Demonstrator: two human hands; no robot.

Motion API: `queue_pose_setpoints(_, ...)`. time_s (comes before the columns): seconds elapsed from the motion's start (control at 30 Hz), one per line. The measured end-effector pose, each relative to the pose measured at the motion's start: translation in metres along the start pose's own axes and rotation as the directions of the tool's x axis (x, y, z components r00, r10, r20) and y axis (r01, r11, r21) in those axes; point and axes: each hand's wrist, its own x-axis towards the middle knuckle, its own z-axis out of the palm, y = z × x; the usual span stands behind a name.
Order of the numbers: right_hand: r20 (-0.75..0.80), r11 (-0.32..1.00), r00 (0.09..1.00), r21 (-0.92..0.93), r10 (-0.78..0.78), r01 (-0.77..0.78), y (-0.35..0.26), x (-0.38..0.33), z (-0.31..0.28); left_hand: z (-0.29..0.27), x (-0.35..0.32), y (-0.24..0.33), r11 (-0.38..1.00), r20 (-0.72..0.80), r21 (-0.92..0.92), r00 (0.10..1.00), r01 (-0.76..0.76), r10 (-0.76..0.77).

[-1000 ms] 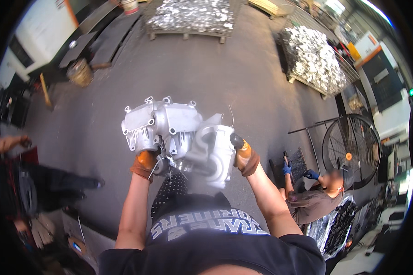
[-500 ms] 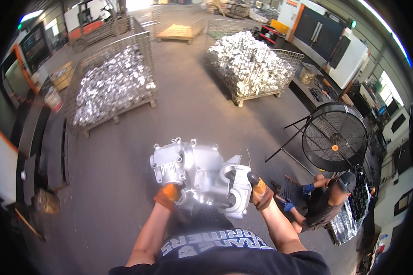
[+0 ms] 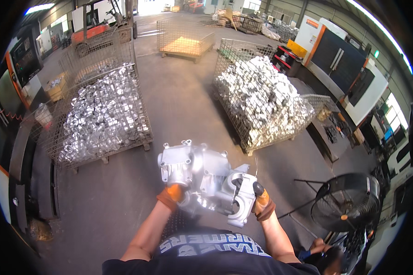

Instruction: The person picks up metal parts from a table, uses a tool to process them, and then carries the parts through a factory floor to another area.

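Carried: a silver-grey, boxy cast-metal housing with round bolt lugs point(image 3: 176, 158) and, toward its right, a silver-grey cast-metal piece with two round openings point(image 3: 247, 188); blur in the middle hides how many castings there are.
Left grip point(image 3: 171, 195): in an orange-and-brown glove, closed under the near end of the lugged housing; my fingertips are hidden.
Right grip point(image 3: 263, 202): in an orange-and-brown glove with dark fingertips, clamped on the outer right edge of the piece with openings.
Underneath: the load hangs in front of my body, above the grey floor point(image 3: 188, 105), resting on nothing but me.
Ahead left: a wire-mesh cage heaped with shiny metal parts point(image 3: 144, 130); its near right corner is beyond the load, apart from it.
Ahead right: a wire-mesh cage heaped with pale metal parts point(image 3: 234, 123); its near left corner also stands clear of the castings.
Just changed: both cages sit lower and larger in my view than a second ago. The large black drum fan point(image 3: 346, 204) has slid to the lower right, the co-worker point(image 3: 320, 247) is mostly cut off there, and the person at the left edge is gone from view.
What it means: I judge I am stepping forward with my hold unaltered; both hands are taken up, so the carry depends on keeping the pieces together.
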Motion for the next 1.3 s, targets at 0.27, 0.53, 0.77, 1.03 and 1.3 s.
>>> queue_pose_setpoints(0.27,0.065,0.999,0.997,-0.039,-0.027,0.029,-0.107,0.287,-0.034,-0.062,0.266,0.118,0.997,0.027,-0.072,0.999,-0.032,0.034)
queue_pose_setpoints(0.53,-0.074,1.000,0.997,-0.015,-0.026,0.025,-0.213,0.551,-0.082,-0.143,0.546,0.232,0.897,0.126,-0.425,0.989,0.119,-0.072)
queue_pose_setpoints(0.77,0.139,0.986,0.986,0.125,0.094,-0.112,-0.295,0.840,-0.093,-0.147,0.743,0.383,0.962,-0.202,0.209,0.954,-0.178,0.220)
queue_pose_setpoints(1.03,0.201,0.957,0.942,0.051,0.269,-0.285,-0.332,1.176,-0.076,-0.200,0.913,0.592,0.767,0.285,0.493,0.909,-0.411,0.304)
queue_pose_setpoints(1.3,0.218,0.970,0.948,0.006,0.234,-0.241,-0.363,1.474,-0.060,-0.290,1.127,0.789,0.377,0.158,0.846,0.853,-0.377,0.498)
